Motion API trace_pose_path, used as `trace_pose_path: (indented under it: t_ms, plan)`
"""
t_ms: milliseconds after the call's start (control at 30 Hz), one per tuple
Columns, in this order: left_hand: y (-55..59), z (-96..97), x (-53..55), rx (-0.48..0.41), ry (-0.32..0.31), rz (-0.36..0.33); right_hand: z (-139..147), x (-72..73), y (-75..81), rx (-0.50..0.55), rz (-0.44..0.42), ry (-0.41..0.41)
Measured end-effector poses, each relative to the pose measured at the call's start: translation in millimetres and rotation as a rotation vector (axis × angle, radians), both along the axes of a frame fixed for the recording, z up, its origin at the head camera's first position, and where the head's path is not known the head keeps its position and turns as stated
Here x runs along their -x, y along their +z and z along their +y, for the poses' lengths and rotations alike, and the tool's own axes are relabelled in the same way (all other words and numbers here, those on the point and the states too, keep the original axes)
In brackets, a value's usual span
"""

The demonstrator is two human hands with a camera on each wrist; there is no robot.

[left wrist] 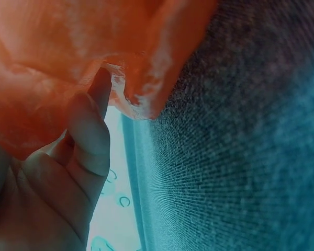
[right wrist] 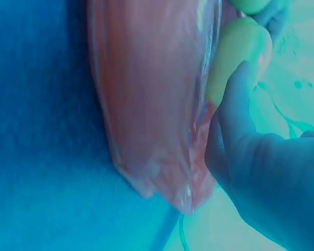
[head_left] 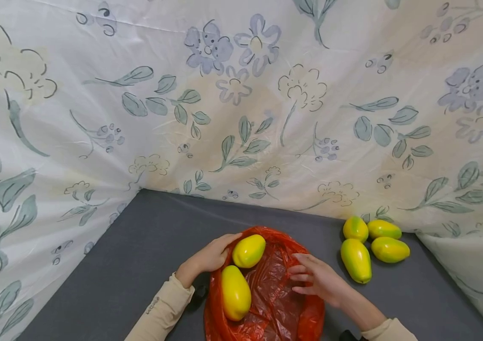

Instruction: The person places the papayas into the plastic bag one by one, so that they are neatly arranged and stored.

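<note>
A red plastic bag [head_left: 273,284] lies with its mouth spread wide on the dark surface. Inside its left part are two yellow mango-like fruits, a smaller one [head_left: 249,251] at the back and a larger one [head_left: 236,292] in front. My left hand [head_left: 211,255] grips the bag's back left rim; in the left wrist view its bent fingers [left wrist: 89,133] meet the crumpled red film. At the right rim, my right hand [head_left: 315,277] reaches over the bag with fingers spread, holding nothing. Whether those fingertips touch the film I cannot tell.
Several more yellow-green fruits [head_left: 356,260] lie grouped at the back right of the dark grey surface [head_left: 139,251]. Floral cloth [head_left: 224,118] rises as a wall behind and along both sides.
</note>
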State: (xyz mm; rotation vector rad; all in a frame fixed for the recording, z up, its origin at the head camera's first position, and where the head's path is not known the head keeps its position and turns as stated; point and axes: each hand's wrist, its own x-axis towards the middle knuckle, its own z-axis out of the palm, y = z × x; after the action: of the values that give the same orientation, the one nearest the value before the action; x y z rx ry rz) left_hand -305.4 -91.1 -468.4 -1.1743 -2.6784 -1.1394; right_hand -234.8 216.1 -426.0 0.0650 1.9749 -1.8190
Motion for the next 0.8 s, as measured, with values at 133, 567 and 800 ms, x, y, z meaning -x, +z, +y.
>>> trace_pose_path:
  t_ms: [133, 567, 800]
  plan:
    - [-0.3, -0.5, -0.1, 0.005, 0.001, -0.001, 11.2, 2.1, 4.4, 0.019, 0.010, -0.006]
    - [-1.0, 0.1, 1.2, 0.008, 0.002, 0.000, 41.4, 8.2, 26.1, 0.076, 0.061, -0.162]
    - [0.1, 0.7, 0.7, 0.009, 0.003, -0.007, 56.7, 7.9, 31.5, 0.067, 0.115, -0.260]
